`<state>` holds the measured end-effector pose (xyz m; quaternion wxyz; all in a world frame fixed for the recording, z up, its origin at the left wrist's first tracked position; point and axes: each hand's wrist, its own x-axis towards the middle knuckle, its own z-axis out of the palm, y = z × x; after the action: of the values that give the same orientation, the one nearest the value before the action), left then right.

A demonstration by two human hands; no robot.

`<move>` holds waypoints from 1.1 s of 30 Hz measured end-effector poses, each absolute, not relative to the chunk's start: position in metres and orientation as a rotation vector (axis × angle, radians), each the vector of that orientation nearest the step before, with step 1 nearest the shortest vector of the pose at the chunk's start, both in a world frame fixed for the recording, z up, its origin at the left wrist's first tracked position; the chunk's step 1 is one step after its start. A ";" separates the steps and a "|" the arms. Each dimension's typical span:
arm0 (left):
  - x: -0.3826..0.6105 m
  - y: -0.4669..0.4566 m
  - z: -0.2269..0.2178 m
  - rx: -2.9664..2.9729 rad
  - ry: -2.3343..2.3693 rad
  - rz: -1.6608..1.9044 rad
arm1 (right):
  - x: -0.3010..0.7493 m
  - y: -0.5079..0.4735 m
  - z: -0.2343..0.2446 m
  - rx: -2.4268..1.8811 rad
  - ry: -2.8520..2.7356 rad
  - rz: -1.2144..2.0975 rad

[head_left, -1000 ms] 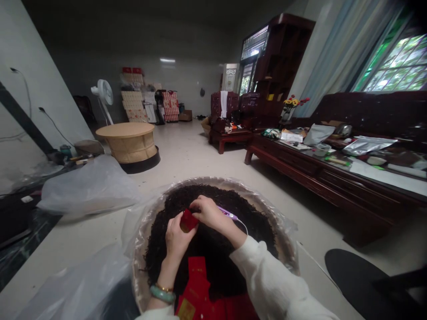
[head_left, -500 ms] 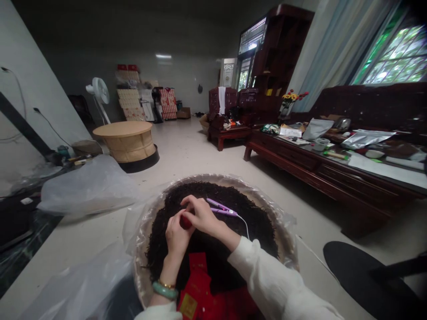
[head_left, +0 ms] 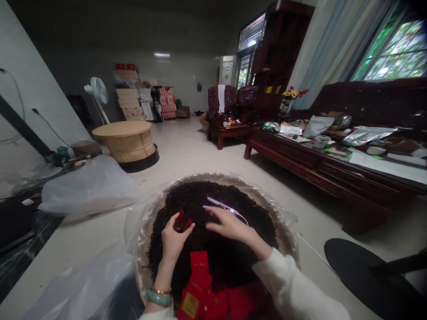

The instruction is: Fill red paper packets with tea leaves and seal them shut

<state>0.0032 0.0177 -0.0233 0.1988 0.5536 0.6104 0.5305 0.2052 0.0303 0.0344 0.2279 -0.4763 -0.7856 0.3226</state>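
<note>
Now a red packet (head_left: 181, 220) is pinched in the left grip (head_left: 171, 242), seemingly held open, while the right grip (head_left: 230, 226) is spread beside it, above dark shreds (head_left: 187, 191), so steady holding seems needed next.

Head-worn view (just one), forward, downward, left hand (head_left: 173, 242) near
</note>
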 end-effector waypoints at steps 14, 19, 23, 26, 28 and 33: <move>-0.005 0.009 -0.008 2.105 1.721 1.229 | 0.200 0.004 -0.004 -1.545 -2.325 0.631; -0.020 0.005 0.006 2.253 1.639 1.054 | 0.215 0.016 -0.015 -1.433 -2.095 0.737; -0.025 0.006 0.006 2.254 1.622 1.052 | 0.223 0.030 -0.017 -1.285 -1.694 0.954; -0.024 0.007 0.005 2.211 1.615 1.044 | 0.222 0.038 -0.014 -1.143 -1.329 1.359; -0.023 0.008 0.010 2.231 1.623 0.982 | 0.218 0.040 -0.011 -1.044 -1.061 1.620; -0.023 0.009 0.036 2.329 1.605 0.730 | 0.209 0.043 0.005 -0.750 -0.626 2.037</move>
<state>-0.0232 0.0094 0.0356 0.1101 0.7924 0.5461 0.2485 0.2087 0.0426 0.0046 0.4271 -0.3004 -0.2505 0.8152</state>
